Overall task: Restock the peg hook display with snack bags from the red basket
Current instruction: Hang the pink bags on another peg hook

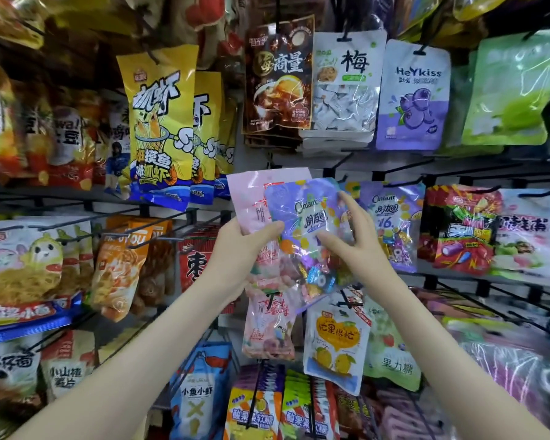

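Note:
In front of the peg hook display I hold up two snack bags, one over the other. A purple candy bag (308,214) lies in front, a pink bag (251,195) behind it. My left hand (242,246) grips both bags at their left side, thumb across the purple bag. My right hand (353,233) pinches the purple bag's right edge between thumb and fingers. A matching purple candy bag (391,223) hangs on a hook just to the right. The red basket is not in view.
Black peg hooks (340,163) stick out toward me in rows. Yellow shrimp bags (162,122) hang upper left, a white plum bag (346,87) and blueberry bag (413,96) above, a mango bag (337,341) and another pink bag (270,325) below my hands.

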Motion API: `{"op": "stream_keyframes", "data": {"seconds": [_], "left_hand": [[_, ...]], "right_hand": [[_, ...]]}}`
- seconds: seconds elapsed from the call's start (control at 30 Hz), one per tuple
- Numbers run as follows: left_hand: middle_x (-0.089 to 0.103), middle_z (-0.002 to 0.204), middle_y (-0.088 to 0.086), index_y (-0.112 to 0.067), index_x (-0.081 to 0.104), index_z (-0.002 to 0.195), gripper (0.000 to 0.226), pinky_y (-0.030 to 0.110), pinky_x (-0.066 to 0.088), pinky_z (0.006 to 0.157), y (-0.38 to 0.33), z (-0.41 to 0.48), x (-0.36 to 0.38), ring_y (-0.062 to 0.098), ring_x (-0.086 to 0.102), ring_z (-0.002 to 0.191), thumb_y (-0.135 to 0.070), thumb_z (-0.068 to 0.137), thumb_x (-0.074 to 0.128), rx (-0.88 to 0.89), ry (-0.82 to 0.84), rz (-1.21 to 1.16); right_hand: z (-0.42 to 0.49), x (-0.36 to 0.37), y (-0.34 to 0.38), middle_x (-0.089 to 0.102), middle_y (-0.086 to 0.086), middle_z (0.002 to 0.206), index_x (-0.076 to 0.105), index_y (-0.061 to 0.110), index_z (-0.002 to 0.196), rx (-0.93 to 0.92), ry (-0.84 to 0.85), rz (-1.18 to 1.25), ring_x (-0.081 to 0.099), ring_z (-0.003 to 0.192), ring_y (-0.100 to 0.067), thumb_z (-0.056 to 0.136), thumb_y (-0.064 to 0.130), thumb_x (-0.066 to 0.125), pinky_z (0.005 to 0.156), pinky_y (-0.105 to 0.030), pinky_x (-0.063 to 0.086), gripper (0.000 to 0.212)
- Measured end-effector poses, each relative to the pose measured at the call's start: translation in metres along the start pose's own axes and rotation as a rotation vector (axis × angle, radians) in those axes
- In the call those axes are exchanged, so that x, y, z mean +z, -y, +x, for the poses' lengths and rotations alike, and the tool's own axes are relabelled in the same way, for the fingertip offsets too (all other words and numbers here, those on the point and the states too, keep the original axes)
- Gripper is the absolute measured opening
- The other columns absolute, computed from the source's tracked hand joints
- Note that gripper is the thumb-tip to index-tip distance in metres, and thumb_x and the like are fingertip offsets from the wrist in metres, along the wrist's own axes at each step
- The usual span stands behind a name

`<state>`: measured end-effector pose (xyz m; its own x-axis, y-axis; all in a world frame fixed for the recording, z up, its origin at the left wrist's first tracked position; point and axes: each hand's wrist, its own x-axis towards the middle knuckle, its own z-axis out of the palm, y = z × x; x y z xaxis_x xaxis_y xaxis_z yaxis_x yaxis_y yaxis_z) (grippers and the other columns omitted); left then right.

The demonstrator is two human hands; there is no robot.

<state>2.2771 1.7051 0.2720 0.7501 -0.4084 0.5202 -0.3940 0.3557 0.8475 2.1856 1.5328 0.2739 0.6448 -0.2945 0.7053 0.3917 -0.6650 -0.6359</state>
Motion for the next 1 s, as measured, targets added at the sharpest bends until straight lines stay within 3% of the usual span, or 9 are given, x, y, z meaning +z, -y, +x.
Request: {"op": "stream_keyframes", "data": {"seconds": [0.07, 0.13, 0.2, 0.33, 0.37, 0.43, 0.53, 0.77, 1.0], "left_hand": [[0.075, 0.096, -0.003, -0.017, 0.067, 0.102, 0.023, 0.037, 0.054, 0.082, -0.001, 0.003, -0.002, 0.015, 0.071, 0.091, -0.022, 0.081, 0.073, -0.024, 0.018, 0.01], [0.074, 0.098, 0.002, -0.014, 0.067, 0.103, 0.028, 0.045, 0.055, 0.085, 0.001, 0.005, -0.003, 0.022, 0.07, 0.093, -0.027, 0.079, 0.075, -0.042, 0.017, 0.036], [0.074, 0.1, 0.002, -0.014, 0.066, 0.105, 0.029, 0.044, 0.055, 0.084, 0.004, 0.005, -0.006, 0.023, 0.07, 0.095, -0.028, 0.081, 0.073, -0.039, 0.014, 0.044], [0.074, 0.098, -0.006, -0.021, 0.067, 0.107, 0.023, 0.025, 0.057, 0.064, 0.007, 0.004, -0.017, 0.014, 0.071, 0.09, -0.025, 0.085, 0.07, -0.007, -0.03, 0.028], [0.074, 0.099, -0.008, -0.022, 0.066, 0.108, 0.023, 0.021, 0.056, 0.062, 0.008, 0.005, -0.021, 0.012, 0.071, 0.089, -0.024, 0.085, 0.07, 0.007, -0.046, 0.03], [0.073, 0.101, -0.01, -0.023, 0.065, 0.111, 0.026, 0.019, 0.056, 0.062, 0.009, 0.005, -0.027, 0.008, 0.07, 0.091, -0.024, 0.085, 0.069, 0.036, -0.072, 0.06], [0.073, 0.105, -0.009, -0.024, 0.065, 0.112, 0.028, 0.022, 0.057, 0.069, 0.009, 0.005, -0.031, 0.009, 0.069, 0.095, -0.026, 0.085, 0.07, 0.072, -0.074, 0.091], [0.072, 0.108, -0.007, -0.024, 0.065, 0.114, 0.03, 0.044, 0.055, 0.088, 0.015, 0.012, -0.028, 0.013, 0.069, 0.099, -0.027, 0.084, 0.07, 0.086, -0.071, 0.091], [0.071, 0.109, -0.01, -0.026, 0.065, 0.115, 0.031, 0.036, 0.054, 0.086, 0.018, 0.009, -0.031, 0.008, 0.067, 0.1, -0.026, 0.084, 0.07, 0.115, -0.051, 0.106]], "right_hand": [[0.002, -0.009, -0.008, 0.035, 0.033, 0.129, 0.026, 0.054, 0.14, 0.069, 0.091, 0.16, 0.034, 0.118, 0.011, 0.083, 0.034, 0.069, 0.086, -0.009, 0.039, 0.074], [0.003, -0.015, -0.014, 0.048, 0.03, 0.115, 0.032, 0.059, 0.135, 0.063, 0.143, 0.179, 0.051, 0.081, 0.009, 0.087, 0.026, 0.067, 0.063, -0.007, 0.043, 0.068], [0.006, -0.019, -0.017, 0.054, 0.019, 0.123, 0.041, 0.056, 0.132, 0.008, 0.097, 0.078, 0.04, 0.056, 0.0, 0.091, 0.018, 0.062, 0.056, -0.012, 0.044, 0.06], [0.015, -0.032, -0.021, 0.051, -0.01, 0.127, 0.051, 0.046, 0.126, 0.02, -0.081, -0.007, 0.051, 0.072, -0.009, 0.094, 0.007, 0.053, 0.058, -0.012, 0.043, 0.05], [0.018, -0.036, -0.023, 0.05, -0.012, 0.126, 0.05, 0.044, 0.127, 0.026, -0.112, -0.038, 0.054, 0.083, -0.015, 0.095, 0.008, 0.053, 0.064, -0.013, 0.045, 0.049], [0.021, -0.041, -0.026, 0.049, -0.009, 0.111, 0.049, 0.046, 0.127, 0.0, -0.145, -0.087, 0.049, 0.078, -0.011, 0.096, 0.008, 0.051, 0.066, -0.012, 0.043, 0.049], [0.024, -0.042, -0.026, 0.04, -0.002, 0.099, 0.047, 0.043, 0.132, -0.065, -0.139, -0.106, 0.036, 0.066, -0.001, 0.097, 0.007, 0.047, 0.059, -0.006, 0.039, 0.05], [0.034, -0.04, -0.036, 0.031, 0.003, 0.085, 0.043, 0.048, 0.13, -0.041, -0.211, -0.124, 0.033, 0.063, -0.012, 0.098, 0.006, 0.045, 0.055, -0.014, 0.037, 0.053], [0.057, -0.024, -0.054, 0.038, -0.002, 0.109, 0.039, 0.039, 0.14, 0.095, -0.182, -0.257, 0.044, 0.066, -0.014, 0.098, 0.006, 0.04, 0.059, -0.024, 0.047, 0.054]]}}
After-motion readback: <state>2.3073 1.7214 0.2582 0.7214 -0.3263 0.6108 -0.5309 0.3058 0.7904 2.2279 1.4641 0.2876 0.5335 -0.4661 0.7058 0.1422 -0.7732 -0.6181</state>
